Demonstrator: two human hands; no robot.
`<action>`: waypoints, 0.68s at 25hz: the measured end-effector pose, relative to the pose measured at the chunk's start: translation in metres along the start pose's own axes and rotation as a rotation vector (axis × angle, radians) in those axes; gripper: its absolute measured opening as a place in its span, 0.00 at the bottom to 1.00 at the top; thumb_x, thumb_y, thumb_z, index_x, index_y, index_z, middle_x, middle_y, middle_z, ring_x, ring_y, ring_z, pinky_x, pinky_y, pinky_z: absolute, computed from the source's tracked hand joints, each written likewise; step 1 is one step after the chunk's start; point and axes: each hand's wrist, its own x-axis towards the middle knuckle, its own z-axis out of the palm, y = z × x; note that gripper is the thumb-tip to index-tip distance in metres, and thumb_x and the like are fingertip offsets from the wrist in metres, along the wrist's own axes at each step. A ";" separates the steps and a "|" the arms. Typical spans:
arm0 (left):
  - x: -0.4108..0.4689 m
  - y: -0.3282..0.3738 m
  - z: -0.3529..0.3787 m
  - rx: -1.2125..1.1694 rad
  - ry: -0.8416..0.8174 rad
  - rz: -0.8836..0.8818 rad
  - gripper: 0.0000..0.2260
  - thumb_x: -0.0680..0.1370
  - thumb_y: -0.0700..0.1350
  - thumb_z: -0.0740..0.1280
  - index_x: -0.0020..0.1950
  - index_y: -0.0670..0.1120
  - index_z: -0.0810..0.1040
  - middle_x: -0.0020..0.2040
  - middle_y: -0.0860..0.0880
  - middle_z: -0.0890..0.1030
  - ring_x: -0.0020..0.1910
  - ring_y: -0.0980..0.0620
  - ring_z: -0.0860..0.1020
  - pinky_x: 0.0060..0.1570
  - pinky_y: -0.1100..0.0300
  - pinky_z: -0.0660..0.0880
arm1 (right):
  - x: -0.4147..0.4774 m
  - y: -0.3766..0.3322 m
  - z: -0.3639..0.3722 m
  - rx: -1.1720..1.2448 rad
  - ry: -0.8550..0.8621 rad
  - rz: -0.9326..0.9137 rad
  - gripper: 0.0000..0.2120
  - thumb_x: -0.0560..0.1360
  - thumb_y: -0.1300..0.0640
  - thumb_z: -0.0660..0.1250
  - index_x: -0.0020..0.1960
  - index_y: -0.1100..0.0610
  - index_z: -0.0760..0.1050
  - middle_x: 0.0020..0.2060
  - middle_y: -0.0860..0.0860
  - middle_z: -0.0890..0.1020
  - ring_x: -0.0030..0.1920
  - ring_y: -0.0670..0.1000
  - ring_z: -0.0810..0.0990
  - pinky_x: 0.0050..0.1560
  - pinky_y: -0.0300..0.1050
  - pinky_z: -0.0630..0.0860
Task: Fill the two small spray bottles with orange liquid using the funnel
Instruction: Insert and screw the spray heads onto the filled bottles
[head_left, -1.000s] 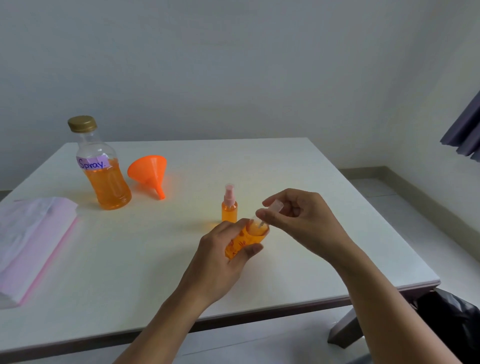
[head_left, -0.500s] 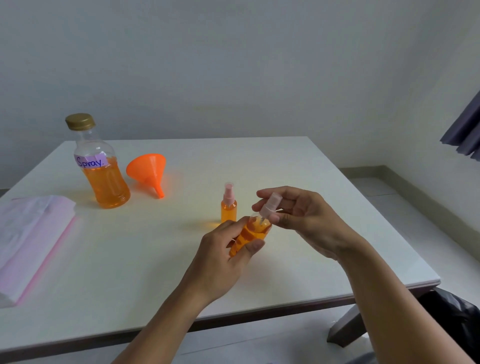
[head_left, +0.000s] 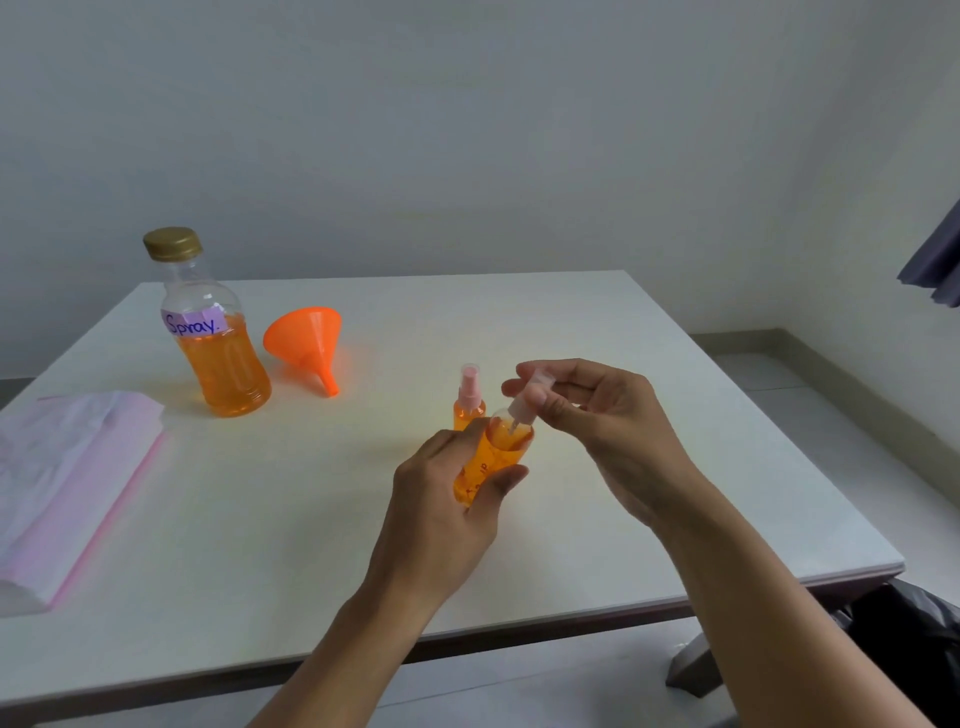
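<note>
- Left hand is wrapped round a small spray bottle, thumb on one side and fingers curled on the other. It holds the bottle tilted, just above the table.
- That bottle is full of orange liquid almost to the shoulder.
- Right hand pinches the pink spray top between thumb and fingertips, right at the bottle's neck, the other fingers loosely bent.
- The top's thin tube dips into the liquid; whether the top is screwed down, I cannot tell.
- Just beyond the left hand's fingertips the second spray bottle stands upright on the table, pink top on, orange inside.
- Well off to the left of both hands and farther back, the orange funnel lies on its side.
- Just left of the funnel stands the big bottle, gold cap on, labelled "Spray.", over half full.
- Far left of the left hand lies a pink and white folded sheet.
</note>
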 end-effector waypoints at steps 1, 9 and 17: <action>-0.001 0.001 0.000 -0.010 -0.025 -0.012 0.21 0.74 0.56 0.71 0.66 0.56 0.77 0.50 0.58 0.80 0.53 0.66 0.75 0.44 0.81 0.69 | 0.000 -0.002 -0.003 -0.079 0.020 -0.019 0.15 0.72 0.47 0.75 0.54 0.54 0.85 0.49 0.44 0.88 0.52 0.51 0.86 0.54 0.55 0.83; -0.003 0.004 0.005 0.005 -0.112 -0.016 0.15 0.74 0.59 0.68 0.60 0.62 0.76 0.51 0.62 0.78 0.51 0.62 0.77 0.42 0.79 0.70 | -0.003 -0.004 -0.017 -0.348 -0.034 -0.018 0.07 0.73 0.51 0.76 0.45 0.55 0.85 0.45 0.45 0.87 0.38 0.42 0.85 0.36 0.36 0.80; -0.005 0.011 0.007 -0.070 -0.148 -0.079 0.15 0.71 0.61 0.67 0.57 0.69 0.73 0.52 0.64 0.78 0.50 0.66 0.77 0.49 0.75 0.69 | -0.008 -0.012 -0.027 -0.229 -0.039 -0.058 0.05 0.80 0.59 0.69 0.50 0.59 0.83 0.38 0.50 0.88 0.38 0.54 0.85 0.38 0.47 0.84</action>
